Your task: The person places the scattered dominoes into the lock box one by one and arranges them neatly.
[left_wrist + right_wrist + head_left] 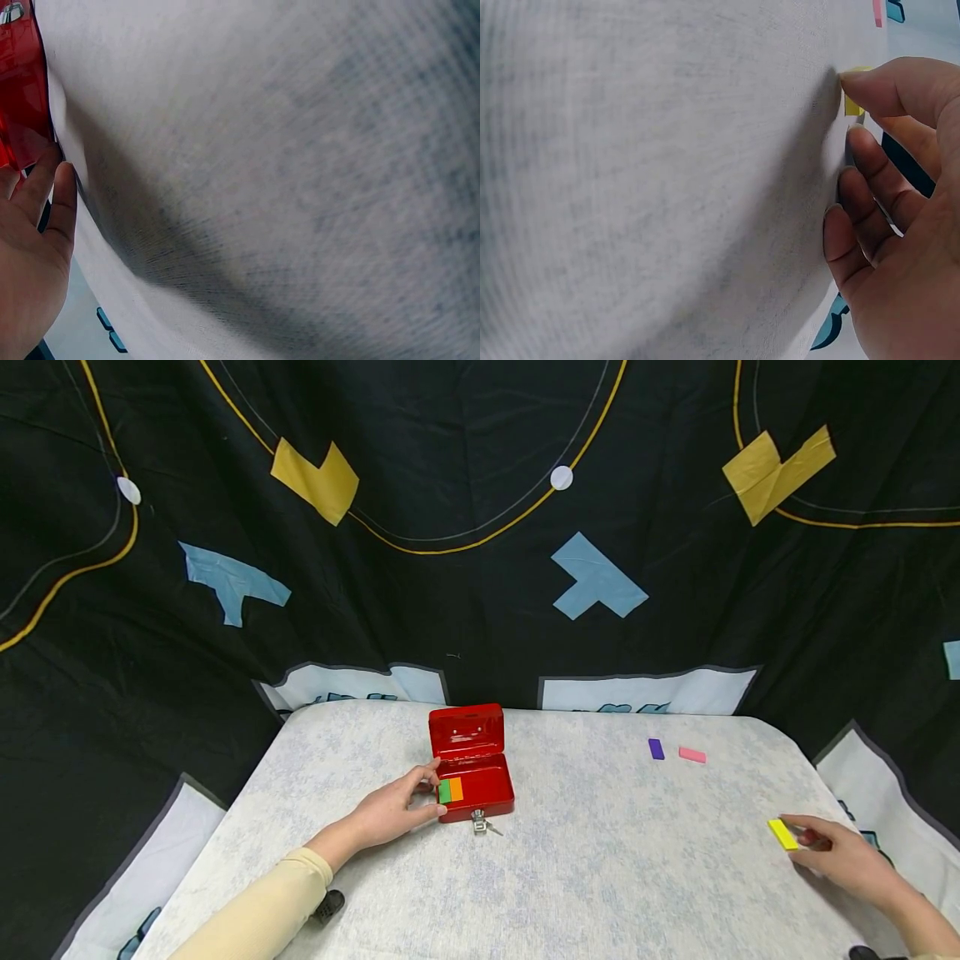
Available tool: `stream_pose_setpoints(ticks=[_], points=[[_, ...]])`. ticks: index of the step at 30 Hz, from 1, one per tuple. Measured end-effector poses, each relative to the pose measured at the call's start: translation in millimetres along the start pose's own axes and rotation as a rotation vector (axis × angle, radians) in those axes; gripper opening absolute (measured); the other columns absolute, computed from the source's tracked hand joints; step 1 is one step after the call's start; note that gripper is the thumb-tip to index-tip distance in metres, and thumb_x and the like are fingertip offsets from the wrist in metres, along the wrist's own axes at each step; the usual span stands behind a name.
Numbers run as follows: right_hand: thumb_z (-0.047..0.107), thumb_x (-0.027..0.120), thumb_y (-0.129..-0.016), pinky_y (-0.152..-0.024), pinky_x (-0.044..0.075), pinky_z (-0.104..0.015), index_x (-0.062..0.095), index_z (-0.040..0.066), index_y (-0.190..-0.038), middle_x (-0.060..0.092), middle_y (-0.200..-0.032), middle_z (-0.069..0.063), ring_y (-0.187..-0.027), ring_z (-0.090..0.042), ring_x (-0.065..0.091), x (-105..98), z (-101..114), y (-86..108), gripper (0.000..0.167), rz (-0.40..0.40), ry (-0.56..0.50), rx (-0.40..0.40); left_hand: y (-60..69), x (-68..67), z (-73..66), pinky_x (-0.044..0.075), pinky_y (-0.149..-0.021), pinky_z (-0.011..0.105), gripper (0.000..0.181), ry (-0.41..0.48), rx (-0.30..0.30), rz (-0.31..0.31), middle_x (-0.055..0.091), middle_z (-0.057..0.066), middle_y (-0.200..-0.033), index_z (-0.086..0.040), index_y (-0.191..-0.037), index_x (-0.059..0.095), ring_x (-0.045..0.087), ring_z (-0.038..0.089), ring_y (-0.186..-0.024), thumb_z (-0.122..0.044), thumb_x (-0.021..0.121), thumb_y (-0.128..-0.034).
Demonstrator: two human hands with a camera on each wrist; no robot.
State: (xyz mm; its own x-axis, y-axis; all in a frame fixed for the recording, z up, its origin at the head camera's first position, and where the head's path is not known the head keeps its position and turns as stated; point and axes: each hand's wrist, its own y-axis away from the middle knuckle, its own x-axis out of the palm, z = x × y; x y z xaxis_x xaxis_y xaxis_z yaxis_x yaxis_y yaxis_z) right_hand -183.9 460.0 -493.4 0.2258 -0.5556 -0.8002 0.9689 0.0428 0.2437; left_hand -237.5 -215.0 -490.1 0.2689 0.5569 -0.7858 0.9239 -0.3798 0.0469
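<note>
On the left half of the table stands a red cash box (pixel 487 789) with its lid (pixel 468 731) raised. A green block (pixel 445 791) and an orange block (pixel 457 789) lie side by side inside it, at its left wall. My left hand (pixel 397 806) rests on the box's left side, thumb near the front corner, other fingers further back. In the left wrist view its fairly straight fingers (pixel 65 199) reach the red metal. At the table's right side my right hand (pixel 843 858) pinches a yellow block (pixel 783 834) between thumb and fingers, low by the tabletop.
A purple block (pixel 656 749) and a pink block (pixel 692 755) lie apart toward the table's back right. Keys (pixel 491 828) hang from the lock at the box's front. A black patterned cloth (pixel 465 610) hangs behind the white patterned table (pixel 585 860).
</note>
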Motion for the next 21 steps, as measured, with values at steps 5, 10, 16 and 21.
stream_pose_setpoints(ticks=[5,10,16,21], points=[[0.019,0.073,-0.093,-0.063,0.044,-0.032,0.049,-0.01,-0.14,0.055,-0.101,-0.01,-0.09,-0.025,0.048,1.7,3.9,-1.0,0.06,-0.013,0.014,-0.015,-0.6,0.4,0.4,0.044,-0.102,0.053,0.04,-0.003,-0.004,0.002,0.031,-0.012,-0.165,-0.028,-0.122,0.052,0.055,0.016,-0.13,-0.048,0.072,-0.0935],[0.018,0.071,-0.094,-0.065,0.042,-0.036,0.048,-0.01,-0.141,0.053,-0.101,-0.011,-0.091,-0.027,0.048,2.6,7.1,-2.5,0.059,0.0,0.013,-0.009,-0.9,0.8,0.9,0.045,-0.101,0.052,0.04,-0.007,-0.003,0.003,0.03,-0.013,-0.165,-0.028,-0.121,0.052,0.055,0.015,-0.13,-0.049,0.072,-0.0936],[0.017,0.07,-0.095,-0.068,0.04,-0.038,0.048,-0.011,-0.141,0.053,-0.101,-0.012,-0.093,-0.029,0.047,2.7,7.4,-2.8,0.058,0.002,0.007,-0.007,-1.1,0.7,0.8,0.045,-0.098,0.049,0.039,-0.011,0.004,0.004,0.03,-0.013,-0.165,-0.028,-0.122,0.052,0.055,0.014,-0.129,-0.047,0.072,-0.0945],[0.021,0.071,-0.096,-0.068,0.04,-0.037,0.049,-0.012,-0.14,0.052,-0.101,-0.011,-0.093,-0.027,0.047,2.1,7.7,-2.7,0.059,-0.002,0.005,-0.017,-1.9,0.7,0.6,0.046,-0.097,0.048,0.039,-0.011,0.009,0.001,0.031,-0.013,-0.165,-0.028,-0.123,0.052,0.055,0.014,-0.129,-0.047,0.072,-0.0946]])
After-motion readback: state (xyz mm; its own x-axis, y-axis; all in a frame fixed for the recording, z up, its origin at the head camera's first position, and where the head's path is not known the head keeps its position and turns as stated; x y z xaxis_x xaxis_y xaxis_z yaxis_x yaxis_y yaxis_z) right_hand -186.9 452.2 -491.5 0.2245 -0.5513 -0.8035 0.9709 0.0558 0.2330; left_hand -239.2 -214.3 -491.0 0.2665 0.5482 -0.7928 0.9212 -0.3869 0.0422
